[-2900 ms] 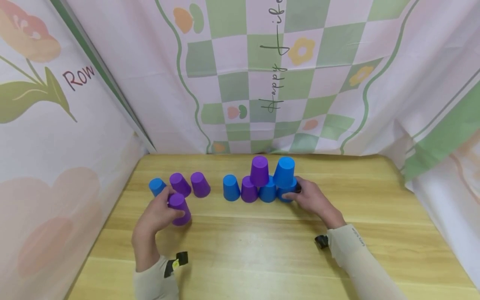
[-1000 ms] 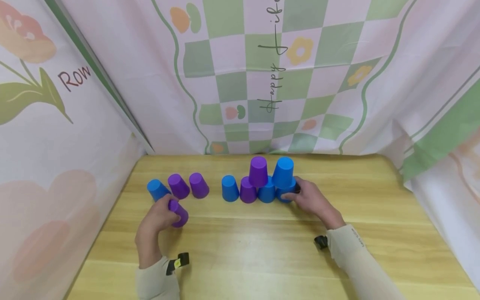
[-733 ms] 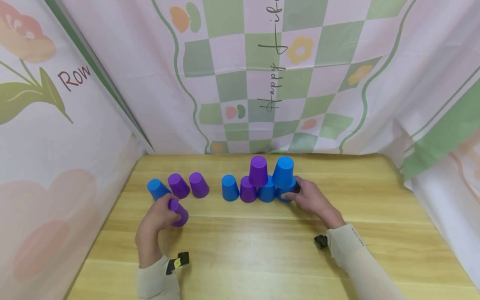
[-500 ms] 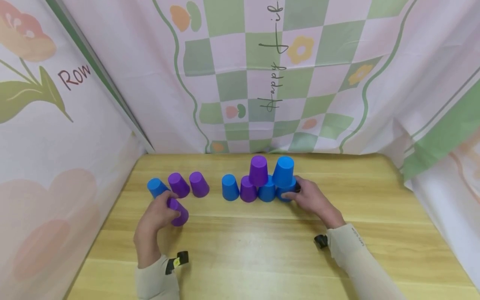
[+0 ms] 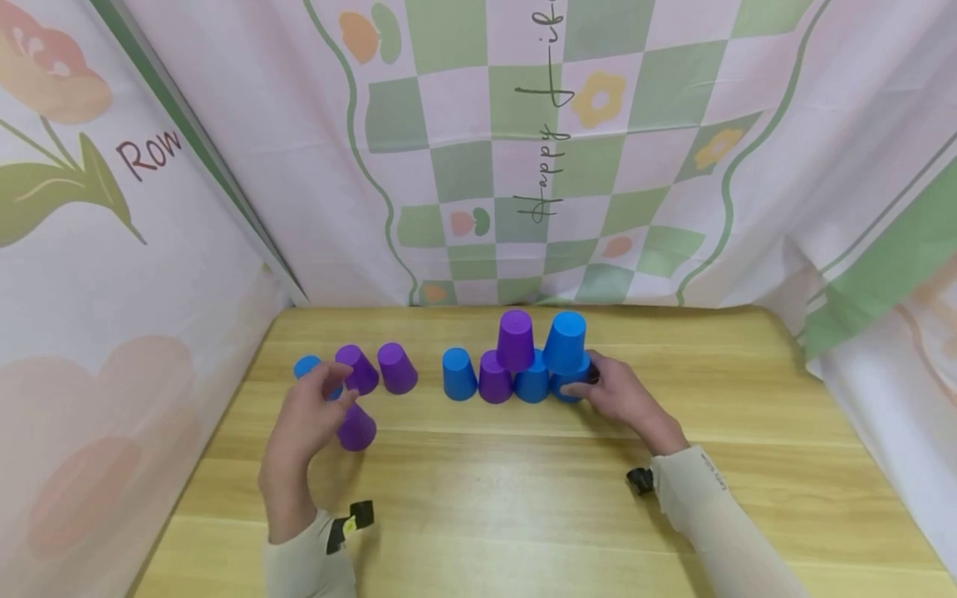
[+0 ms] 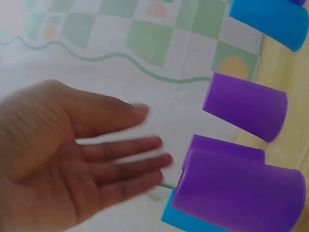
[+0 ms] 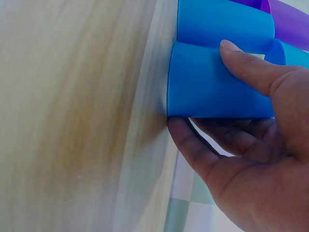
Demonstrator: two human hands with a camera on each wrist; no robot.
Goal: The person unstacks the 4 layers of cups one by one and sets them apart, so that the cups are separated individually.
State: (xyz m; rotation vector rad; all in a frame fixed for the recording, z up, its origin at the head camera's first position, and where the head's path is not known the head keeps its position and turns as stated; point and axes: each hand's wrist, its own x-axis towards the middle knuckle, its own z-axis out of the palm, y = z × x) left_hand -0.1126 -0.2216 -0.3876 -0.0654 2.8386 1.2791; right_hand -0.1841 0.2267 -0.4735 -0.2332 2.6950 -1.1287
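My left hand [image 5: 299, 423] hovers with loosely extended fingers beside a purple cup [image 5: 357, 430], upside down on the table. The left wrist view shows a gap between those fingers and the purple cup [image 6: 236, 193]. Behind it stand a blue cup [image 5: 307, 365], partly hidden by the hand, and two purple cups [image 5: 399, 370]. With thumb and fingers, my right hand [image 5: 624, 399] holds the rightmost blue cup [image 7: 217, 84] of a bottom row. That row also has a blue cup [image 5: 459, 375], a purple cup [image 5: 495, 379] and another blue cup [image 5: 532, 380]. An upper purple cup [image 5: 516, 342] and upper blue cup [image 5: 566, 342] rest on it.
The wooden table [image 5: 486, 507] extends in front of the cups. A printed curtain [image 5: 523, 166] hangs along the back edge, and more cloth [image 5: 187, 274] closes off the left side. A gap separates the left cups from the row.
My left hand has let go of the front purple cup and lifted up and away from it. Earlier that cup shifted slightly towards the person. The right hand has stayed on its blue cup.
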